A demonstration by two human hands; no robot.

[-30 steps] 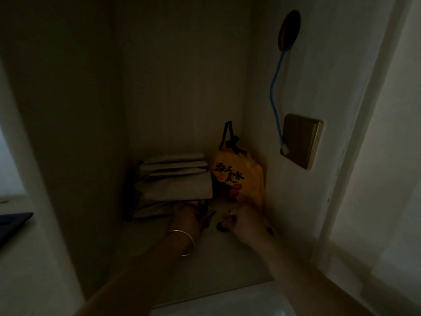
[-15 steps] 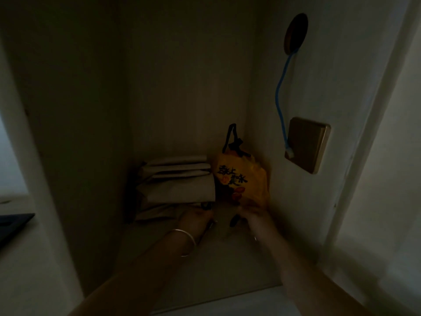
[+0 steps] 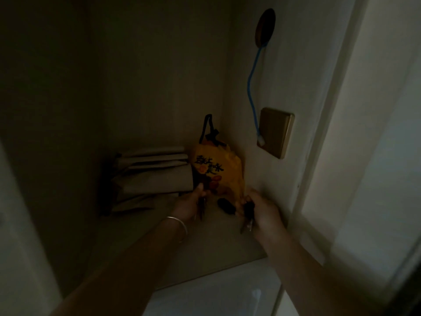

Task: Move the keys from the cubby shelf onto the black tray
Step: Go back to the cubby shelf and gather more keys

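The cubby shelf (image 3: 159, 242) is dim. My left hand (image 3: 190, 205), with a bangle on the wrist, is closed around a bunch of keys (image 3: 201, 207) whose blades hang below the fingers. My right hand (image 3: 262, 210) grips a second set of keys (image 3: 247, 218) with a dark fob, the metal blades pointing down. Between the two hands a dark oval key fob (image 3: 225, 206) lies on the shelf floor, touched by neither hand. The black tray is out of view.
An orange printed bag (image 3: 218, 172) with black handles leans in the back right corner. Folded beige cloths (image 3: 152, 176) are stacked at the back left. On the right wall hang a brass plate (image 3: 274, 132), a blue cord (image 3: 254, 87) and a round hook (image 3: 265, 26).
Both hands have closed on keys and lifted slightly off the shelf floor. The right hand has shifted right, uncovering the dark fob. The view has turned right, so the tray is gone from the left edge.
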